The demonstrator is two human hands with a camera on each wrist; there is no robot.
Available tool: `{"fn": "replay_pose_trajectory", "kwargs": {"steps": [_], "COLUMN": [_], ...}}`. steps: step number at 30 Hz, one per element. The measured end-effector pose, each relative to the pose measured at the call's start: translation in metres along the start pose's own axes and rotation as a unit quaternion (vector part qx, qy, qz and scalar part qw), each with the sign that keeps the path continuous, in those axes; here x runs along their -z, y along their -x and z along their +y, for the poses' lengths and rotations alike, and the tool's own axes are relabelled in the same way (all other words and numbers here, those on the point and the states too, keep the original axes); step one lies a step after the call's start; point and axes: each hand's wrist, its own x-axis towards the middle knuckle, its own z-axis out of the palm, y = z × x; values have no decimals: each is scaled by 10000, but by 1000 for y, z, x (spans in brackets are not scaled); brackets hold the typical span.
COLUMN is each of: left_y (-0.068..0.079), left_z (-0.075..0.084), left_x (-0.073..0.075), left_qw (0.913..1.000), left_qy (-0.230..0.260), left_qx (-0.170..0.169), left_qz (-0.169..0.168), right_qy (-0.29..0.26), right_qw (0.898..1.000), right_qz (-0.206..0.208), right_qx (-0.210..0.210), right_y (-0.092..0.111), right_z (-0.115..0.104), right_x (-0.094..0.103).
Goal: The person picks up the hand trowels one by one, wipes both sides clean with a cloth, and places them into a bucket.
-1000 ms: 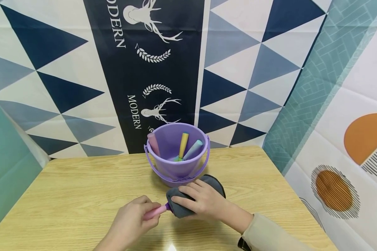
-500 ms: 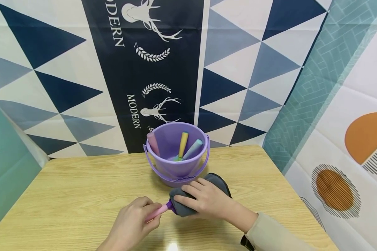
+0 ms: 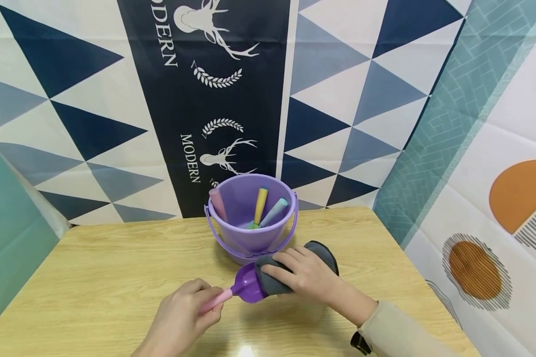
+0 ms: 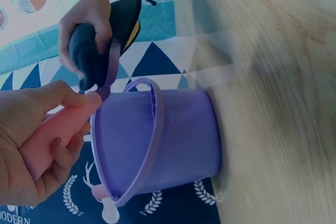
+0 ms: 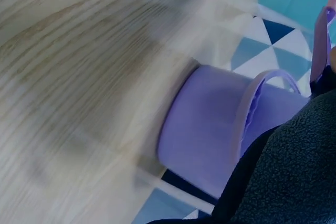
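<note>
My left hand (image 3: 183, 315) grips the pink handle (image 4: 65, 129) of a toy shovel, fingers wrapped round it. The shovel's purple blade (image 3: 248, 283) points right, its near part bare and its far part hidden by a dark grey cloth (image 3: 325, 257) with black edging. My right hand (image 3: 310, 277) holds this cloth over the blade, thumb and fingers curled round it in the left wrist view. Both hands are above the table, just in front of a purple bucket (image 3: 250, 243). In the right wrist view the cloth (image 5: 299, 166) fills the lower right corner.
Inside the bucket stand a pink handle (image 3: 217, 204), a yellow handle (image 3: 260, 206) and a light blue handle (image 3: 274, 213). The bucket's carrying handle (image 4: 152, 145) hangs down its front. A wood-grain table (image 3: 116, 277) meets a patterned wall covering (image 3: 223, 109) at the back.
My right hand and the cloth have slid right and slightly away along the shovel, uncovering more of its purple blade. My left hand has shifted slightly left; the bucket stays put.
</note>
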Motion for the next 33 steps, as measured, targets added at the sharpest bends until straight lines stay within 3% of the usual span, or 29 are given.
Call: {"fn": "replay_pose_trajectory", "kwargs": {"steps": [3,6,13,24,28,33], "left_y": [-3,-6,-7,-3,-2,-7], "left_z": [4,8,12,4,4,8], "left_x": [0,-1,-6,-9,-9,-10], "left_qw": [9998,9993,9953,9906,9934,9957], "left_qy": [-178,-361,-722,-849,-720,-683], "left_qx": [2,-81,-564,-829,-611,-356], "left_qz": [7,4,327,679,647,509], "right_qy": [121,134,112,313,294,406], "right_qw": [9990,9988,9928,9844,9882,9969], "right_qz": [285,127,-1081,-1488,-1268,-660], "right_qx": [316,452,-495,-880,-801,-130], "right_y": [-9,-16,-19,-3,-2,-17], "right_z": [-4,-10,-19,-7,-4,-14], "right_x": [1,2,6,10,12,12]}}
